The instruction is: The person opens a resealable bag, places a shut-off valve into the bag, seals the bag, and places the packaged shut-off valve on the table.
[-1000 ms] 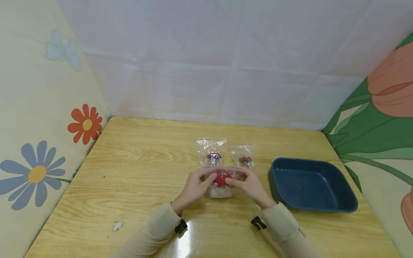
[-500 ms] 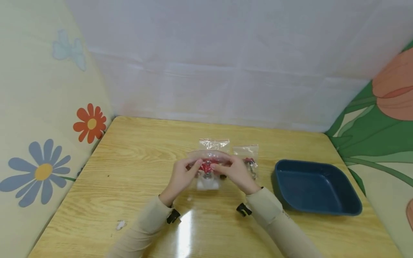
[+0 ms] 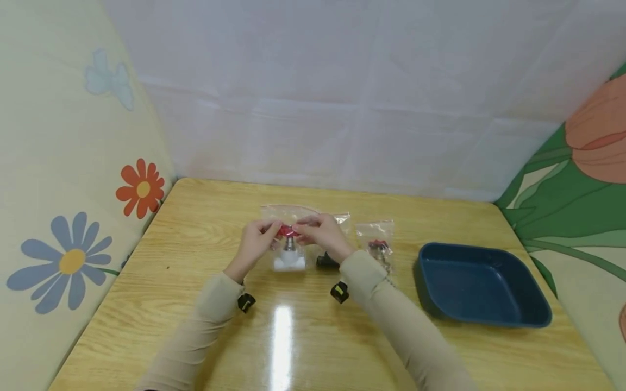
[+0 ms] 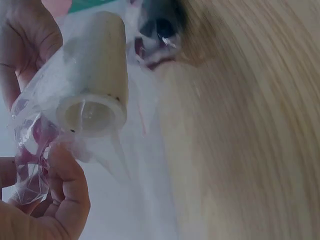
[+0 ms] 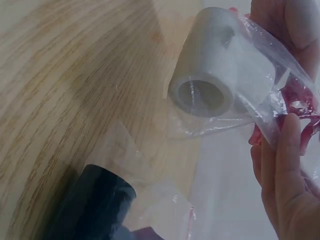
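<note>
A valve with a white tubular body [image 3: 289,262] and a red handwheel [image 3: 287,231] is inside a clear zip bag, upright over the left-middle of the table. My left hand [image 3: 256,243] pinches the handwheel through the plastic from the left. From the other side my right hand [image 3: 320,234] grips the same wheel and bag. Both wrist views show the open end of the white pipe body [image 4: 95,65] below the fingers, with film [image 5: 255,120] crumpled about the wheel. Just right of it lies a bagged valve with a black body [image 3: 326,262], partly covered by my right hand.
Another small bagged valve with a red wheel [image 3: 379,247] lies further right. A dark blue plastic bin [image 3: 481,282] stands at the right of the wooden table [image 3: 205,228]. White cloth [image 3: 332,146] hangs behind the table, and flowered panels flank it.
Both hands have carried the bagged white valve leftward and a little away from me. The black-bodied valve, previously mostly hidden behind them, now shows at its right.
</note>
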`<state>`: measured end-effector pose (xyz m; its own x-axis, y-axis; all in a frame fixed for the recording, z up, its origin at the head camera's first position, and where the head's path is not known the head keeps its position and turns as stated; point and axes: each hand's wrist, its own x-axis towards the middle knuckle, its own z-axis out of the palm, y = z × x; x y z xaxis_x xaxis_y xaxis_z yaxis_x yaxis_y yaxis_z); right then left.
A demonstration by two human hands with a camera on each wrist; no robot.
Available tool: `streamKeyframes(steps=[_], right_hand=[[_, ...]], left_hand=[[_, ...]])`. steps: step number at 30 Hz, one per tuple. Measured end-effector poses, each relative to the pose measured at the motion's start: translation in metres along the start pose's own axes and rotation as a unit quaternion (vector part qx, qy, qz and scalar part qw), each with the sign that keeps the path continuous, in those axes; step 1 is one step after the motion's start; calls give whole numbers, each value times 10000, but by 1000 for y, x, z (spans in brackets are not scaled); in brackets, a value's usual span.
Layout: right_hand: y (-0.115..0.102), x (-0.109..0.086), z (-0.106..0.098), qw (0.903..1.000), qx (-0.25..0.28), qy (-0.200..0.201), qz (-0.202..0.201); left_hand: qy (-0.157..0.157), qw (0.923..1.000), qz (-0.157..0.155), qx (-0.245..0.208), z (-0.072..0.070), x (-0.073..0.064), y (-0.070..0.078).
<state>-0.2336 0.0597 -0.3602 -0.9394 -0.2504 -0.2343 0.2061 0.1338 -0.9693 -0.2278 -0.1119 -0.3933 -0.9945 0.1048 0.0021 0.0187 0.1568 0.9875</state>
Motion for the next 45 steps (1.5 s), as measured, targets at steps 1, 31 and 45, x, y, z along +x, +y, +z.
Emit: streamKeyframes(steps=[1, 31, 45], right_hand=[[0, 5, 3, 9999, 25, 36, 106], [31, 73, 33, 9846, -837, 730, 1347], [18, 58, 18, 9759, -1830, 915, 756]], left_hand=[[-21, 9999, -145, -79, -3, 4, -2], [-296, 9739, -2157, 634, -31, 48, -41], [73, 9689, -1630, 1862, -39, 45, -35]])
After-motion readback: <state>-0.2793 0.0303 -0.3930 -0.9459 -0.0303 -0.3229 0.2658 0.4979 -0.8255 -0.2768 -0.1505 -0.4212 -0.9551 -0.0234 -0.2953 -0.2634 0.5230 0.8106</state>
